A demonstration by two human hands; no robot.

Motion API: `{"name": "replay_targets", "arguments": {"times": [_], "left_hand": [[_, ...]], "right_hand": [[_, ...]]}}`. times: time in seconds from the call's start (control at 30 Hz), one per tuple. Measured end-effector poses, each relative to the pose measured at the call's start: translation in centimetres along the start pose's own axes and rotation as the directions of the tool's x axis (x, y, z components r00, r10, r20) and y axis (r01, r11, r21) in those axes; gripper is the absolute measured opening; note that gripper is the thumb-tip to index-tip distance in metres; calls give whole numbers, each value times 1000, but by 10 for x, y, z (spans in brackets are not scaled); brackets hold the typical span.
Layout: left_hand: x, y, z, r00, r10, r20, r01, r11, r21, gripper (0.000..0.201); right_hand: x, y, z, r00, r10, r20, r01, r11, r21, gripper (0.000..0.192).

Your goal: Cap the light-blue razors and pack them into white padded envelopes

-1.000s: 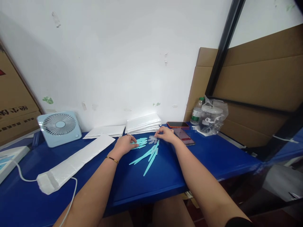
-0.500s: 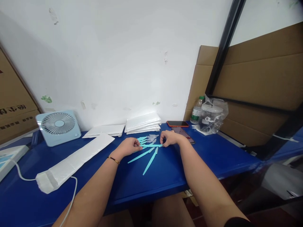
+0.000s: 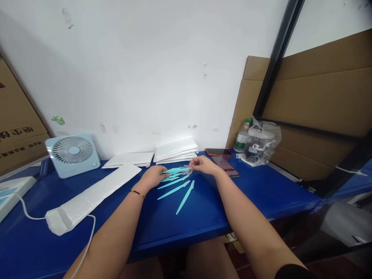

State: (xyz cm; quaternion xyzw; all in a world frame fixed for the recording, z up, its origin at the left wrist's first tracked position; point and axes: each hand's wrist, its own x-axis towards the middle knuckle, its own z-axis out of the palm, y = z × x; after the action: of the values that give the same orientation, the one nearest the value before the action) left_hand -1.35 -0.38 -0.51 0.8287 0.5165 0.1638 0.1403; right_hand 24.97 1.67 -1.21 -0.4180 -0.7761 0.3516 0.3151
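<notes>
Between my two hands is a slim turquoise eyebrow razor (image 3: pixel 178 170), held roughly level just above the others. My left hand (image 3: pixel 153 177) pinches its left end, and my right hand (image 3: pixel 202 164) pinches the right end with thumb and fingertips. Several more turquoise razors fan out below on the blue table (image 3: pixel 203 209); the nearest razor (image 3: pixel 185 197) points toward the front edge. Small translucent pieces (image 3: pixel 189 173), apparently caps, lie partly hidden beside my right fingertips.
Behind my hands are stacked white padded mailers (image 3: pixel 176 150). One long mailer (image 3: pixel 93 197) lies at the left, near a light blue fan (image 3: pixel 74 153) and a white cable (image 3: pixel 92 228). Two phones (image 3: pixel 217 152), a bottle (image 3: pixel 241 137) and a bagged cup (image 3: pixel 259 143) stand or lie right.
Both hands have moved slightly away toward the wall and to the left, carrying the razor between them. A razor on the table formerly covered by it now shows.
</notes>
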Motion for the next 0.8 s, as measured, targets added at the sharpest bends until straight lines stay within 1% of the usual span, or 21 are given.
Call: {"name": "replay_targets", "arguments": {"times": [0.1,0.2,0.33,0.43,0.47,0.53,0.63,0.7,0.8], "left_hand": [[2,-8,-1,999,-37,-23,38,999,18,34],[4,-11,-2,998,-47,-44,48,999,21,32],[4,-19,-6,989,-119,-90,125,990,64,32],[2,-22,-8,985,-138,-108,146,987,70,31],[1,-22,-9,985,-128,-114,136,988,72,32],[0,-16,-7,991,-72,-110,80,994,68,33],[-2,-4,-3,998,49,-44,-47,998,50,35],[-2,3,0,996,89,3,-89,994,60,34],[-2,9,3,994,101,41,-105,988,113,28]], "right_hand": [[4,10,1,998,34,-54,-34,999,1,21],[6,16,2,999,21,-49,-22,1000,-9,23],[7,21,-1,993,29,-118,-39,996,-82,25],[3,17,-3,986,-29,-165,-4,980,-199,26],[2,14,-2,987,-60,-151,20,967,-255,25],[0,6,0,992,-101,-73,68,930,-361,24],[0,-4,9,996,-75,52,91,879,-468,23],[2,-7,14,995,-56,83,90,857,-508,22],[3,-10,17,993,-50,109,98,864,-495,20]]}}
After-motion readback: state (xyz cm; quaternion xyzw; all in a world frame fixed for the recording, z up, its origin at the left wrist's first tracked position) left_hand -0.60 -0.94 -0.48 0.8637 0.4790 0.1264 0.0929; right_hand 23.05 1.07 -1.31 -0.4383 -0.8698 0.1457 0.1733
